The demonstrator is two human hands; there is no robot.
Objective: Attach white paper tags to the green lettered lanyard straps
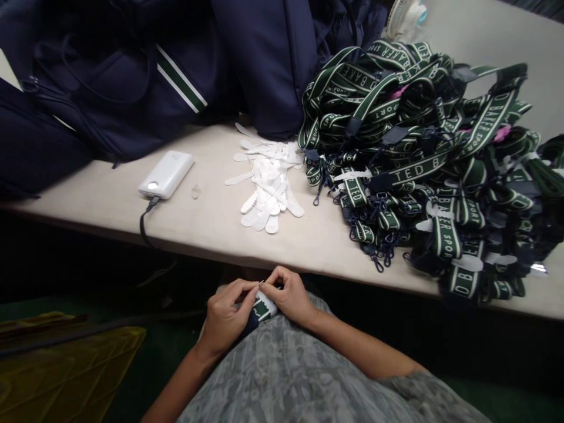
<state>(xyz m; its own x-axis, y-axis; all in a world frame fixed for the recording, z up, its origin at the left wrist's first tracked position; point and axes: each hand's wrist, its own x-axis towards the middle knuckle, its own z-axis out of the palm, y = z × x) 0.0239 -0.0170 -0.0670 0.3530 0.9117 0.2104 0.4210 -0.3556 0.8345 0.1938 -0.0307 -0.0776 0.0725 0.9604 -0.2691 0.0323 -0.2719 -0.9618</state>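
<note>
At the bottom centre of the frame, in the lap, 1 strap [261,310] lies between the 2 hands, its short visible length slanting from lower left to upper right. The left hand [230,314] borders its left end and the right hand [288,298] its right; neither is clearly nearer. Both are closed in a pinch, fingertips meeting at the strap's upper edge, apparently on 1 white strip [272,308] with a toothed edge; whether it circles the strap fully is hidden.

At the lower left is 1 yellow sheet [88,358]. Beyond the hands, on 1 table [211,229], strips [268,182] heap at centre, overlapping too much to count. Left of them are 1 clear scrap [195,191] and 1 power bank [167,174] with 1 cable [142,226]. Piled straps [418,170] fill the right, uncountable. Navy bags [273,64] crowd the upper left, their number unclear; 1 fan [396,17] shows at the top right.
</note>
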